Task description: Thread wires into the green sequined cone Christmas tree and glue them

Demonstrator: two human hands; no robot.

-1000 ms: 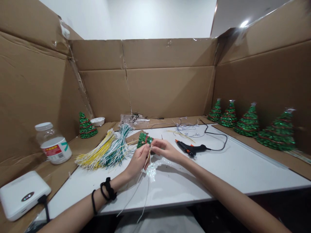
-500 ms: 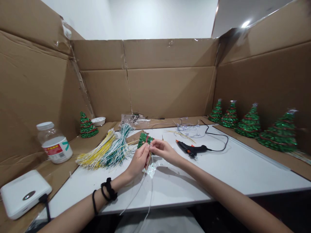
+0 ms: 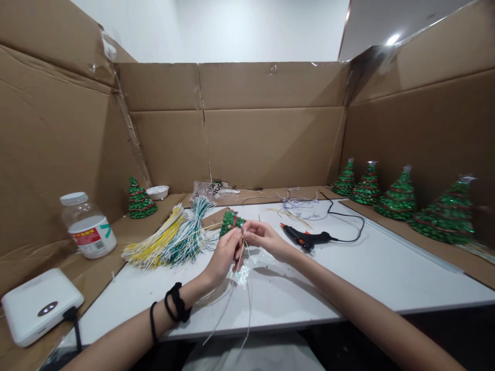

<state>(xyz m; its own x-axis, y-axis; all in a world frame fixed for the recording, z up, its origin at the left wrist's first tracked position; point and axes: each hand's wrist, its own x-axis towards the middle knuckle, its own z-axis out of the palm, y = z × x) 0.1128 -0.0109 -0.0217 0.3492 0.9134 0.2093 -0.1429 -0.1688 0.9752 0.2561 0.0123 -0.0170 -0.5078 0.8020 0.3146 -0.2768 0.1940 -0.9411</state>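
My left hand and my right hand meet over the white table, fingers pinched on thin white and yellow wires that trail down toward me. A small green sequin tree with red trim sticks up just beyond my left fingers; I cannot tell whether they grip it. A glittery clear piece hangs on the wires below my hands. Two black bands circle my left wrist.
A bundle of yellow and green-white wires lies left. A black glue gun with its cord lies right. Several finished green trees line the right wall, one tree at back left. A plastic jar and a white device sit left.
The hands stay together on the wires and have shifted slightly right. The dangling wires swing a little rightward.
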